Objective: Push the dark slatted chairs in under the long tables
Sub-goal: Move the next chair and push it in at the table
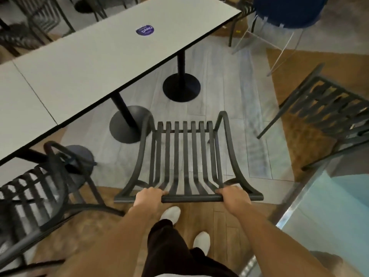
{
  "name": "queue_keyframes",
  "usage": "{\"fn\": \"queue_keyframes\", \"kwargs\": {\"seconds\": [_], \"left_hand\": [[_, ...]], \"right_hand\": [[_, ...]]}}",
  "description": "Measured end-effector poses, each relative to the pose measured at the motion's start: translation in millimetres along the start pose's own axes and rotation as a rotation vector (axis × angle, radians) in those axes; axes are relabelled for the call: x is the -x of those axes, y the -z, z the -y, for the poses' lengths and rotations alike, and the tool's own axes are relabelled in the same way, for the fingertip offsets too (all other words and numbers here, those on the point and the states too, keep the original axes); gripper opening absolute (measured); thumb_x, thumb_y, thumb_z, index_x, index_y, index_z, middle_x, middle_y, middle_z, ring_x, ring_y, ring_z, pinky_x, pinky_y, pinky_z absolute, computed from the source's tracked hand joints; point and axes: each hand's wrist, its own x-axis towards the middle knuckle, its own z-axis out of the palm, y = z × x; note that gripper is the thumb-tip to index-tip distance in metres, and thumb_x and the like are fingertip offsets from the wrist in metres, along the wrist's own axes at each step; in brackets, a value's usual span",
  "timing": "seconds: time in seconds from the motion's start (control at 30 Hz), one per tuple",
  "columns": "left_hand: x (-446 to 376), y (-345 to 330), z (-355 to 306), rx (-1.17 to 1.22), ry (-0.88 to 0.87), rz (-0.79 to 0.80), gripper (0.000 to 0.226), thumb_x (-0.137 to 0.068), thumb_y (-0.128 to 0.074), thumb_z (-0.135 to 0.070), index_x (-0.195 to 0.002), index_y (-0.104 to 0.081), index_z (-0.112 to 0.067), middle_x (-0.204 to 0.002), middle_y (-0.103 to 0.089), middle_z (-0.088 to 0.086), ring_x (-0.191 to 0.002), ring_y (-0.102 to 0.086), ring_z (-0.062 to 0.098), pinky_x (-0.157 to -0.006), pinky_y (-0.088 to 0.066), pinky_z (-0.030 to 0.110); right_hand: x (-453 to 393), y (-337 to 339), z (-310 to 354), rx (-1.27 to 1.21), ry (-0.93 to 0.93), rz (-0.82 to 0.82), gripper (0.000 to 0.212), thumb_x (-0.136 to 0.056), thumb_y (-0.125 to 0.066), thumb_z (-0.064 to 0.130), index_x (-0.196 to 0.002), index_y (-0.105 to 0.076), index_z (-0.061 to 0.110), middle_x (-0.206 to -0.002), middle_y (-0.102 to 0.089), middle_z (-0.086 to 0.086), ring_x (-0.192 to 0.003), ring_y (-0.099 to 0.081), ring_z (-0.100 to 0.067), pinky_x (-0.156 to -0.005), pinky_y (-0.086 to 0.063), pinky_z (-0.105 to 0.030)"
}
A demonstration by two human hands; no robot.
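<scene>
A dark slatted chair (185, 156) stands in front of me on the floor, its seat pointing away toward the long grey table (95, 62). My left hand (148, 195) grips the left part of the chair's top back rail. My right hand (233, 195) grips the right part of the same rail. The chair's front edge stands apart from the table, near the table's round black pedestal bases (180, 89). A second dark slatted chair (38, 192) sits at the lower left, partly under the table. A third dark chair (327, 110) stands at the right.
A round purple sticker (145, 30) lies on the tabletop. A blue chair with thin white legs (287, 15) stands at the top right. A glass panel edge (299, 206) runs along the lower right. My white shoes (171, 213) are right behind the held chair.
</scene>
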Motion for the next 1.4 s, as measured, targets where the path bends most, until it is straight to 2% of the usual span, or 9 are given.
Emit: {"fn": "queue_keyframes", "kwargs": {"seconds": [0.23,0.47,0.67,0.83,1.13,1.3,1.37,1.4], "left_hand": [[18,-22,42,0.135,0.218,0.014,0.042,-0.101,-0.049,-0.02,-0.139,-0.058,-0.038,-0.121,-0.067,0.0,-0.112,-0.065,0.024,-0.092,-0.054,0.037],[22,-27,71,0.235,0.301,0.004,0.043,-0.103,-0.051,-0.019,-0.142,-0.056,-0.035,-0.124,-0.067,0.002,-0.115,-0.063,0.026,-0.094,-0.053,0.038],[3,-20,88,0.332,0.311,0.008,0.035,-0.102,-0.051,-0.017,-0.133,-0.06,-0.029,-0.113,-0.067,0.002,-0.106,-0.066,0.024,-0.089,-0.055,0.038],[-18,-1,103,0.415,0.29,0.011,0.056,-0.102,-0.044,-0.014,-0.153,-0.041,-0.037,-0.122,-0.065,0.006,-0.112,-0.064,0.028,-0.096,-0.055,0.041],[-47,30,142,0.469,0.274,0.035,0.059,-0.104,-0.044,-0.016,-0.158,-0.034,-0.038,-0.121,-0.065,0.005,-0.109,-0.065,0.025,-0.095,-0.056,0.038],[-51,31,148,0.44,0.267,0.056,0.063,-0.104,-0.039,-0.008,-0.159,-0.031,-0.039,-0.123,-0.064,0.006,-0.112,-0.064,0.026,-0.096,-0.055,0.039],[-51,30,149,0.464,0.261,0.054,0.061,-0.104,-0.04,-0.01,-0.158,-0.032,-0.038,-0.126,-0.063,0.006,-0.113,-0.063,0.026,-0.098,-0.055,0.038],[-52,30,151,0.496,0.252,0.057,0.059,-0.104,-0.044,-0.015,-0.158,-0.034,-0.038,-0.128,-0.063,0.006,-0.114,-0.063,0.026,-0.099,-0.054,0.038]], "right_hand": [[-51,30,48,0.129,0.151,0.063,0.048,-0.103,-0.052,0.016,-0.142,-0.053,0.043,-0.131,-0.061,-0.006,-0.12,-0.057,-0.027,-0.103,-0.047,-0.039],[-92,58,91,0.29,0.252,0.045,0.047,-0.104,-0.051,0.017,-0.143,-0.052,0.043,-0.138,-0.058,-0.006,-0.125,-0.055,-0.029,-0.107,-0.044,-0.04],[-133,87,111,0.382,0.283,0.037,0.06,-0.102,-0.045,0.006,-0.145,-0.048,0.048,-0.141,-0.057,-0.004,-0.127,-0.054,-0.029,-0.109,-0.042,-0.04],[-171,112,127,0.442,0.283,0.081,0.062,-0.102,-0.048,0.007,-0.147,-0.045,0.05,-0.145,-0.054,-0.004,-0.132,-0.051,-0.03,-0.111,-0.039,-0.042],[-221,140,160,0.469,0.304,0.117,0.066,-0.1,-0.05,0.004,-0.146,-0.044,0.051,-0.143,-0.055,-0.001,-0.132,-0.046,-0.029,-0.11,-0.035,-0.043],[-221,140,160,0.501,0.298,0.103,0.066,-0.101,-0.05,0.002,-0.148,-0.043,0.048,-0.141,-0.055,-0.005,-0.132,-0.045,-0.03,-0.111,-0.033,-0.043],[-219,142,163,0.487,0.292,0.123,0.059,-0.102,-0.055,0.012,-0.149,-0.043,0.046,-0.142,-0.055,-0.005,-0.133,-0.044,-0.029,-0.112,-0.032,-0.044],[-218,143,165,0.464,0.291,0.145,0.056,-0.101,-0.06,0.023,-0.149,-0.043,0.045,-0.142,-0.055,-0.004,-0.134,-0.043,-0.028,-0.113,-0.031,-0.045]]}}
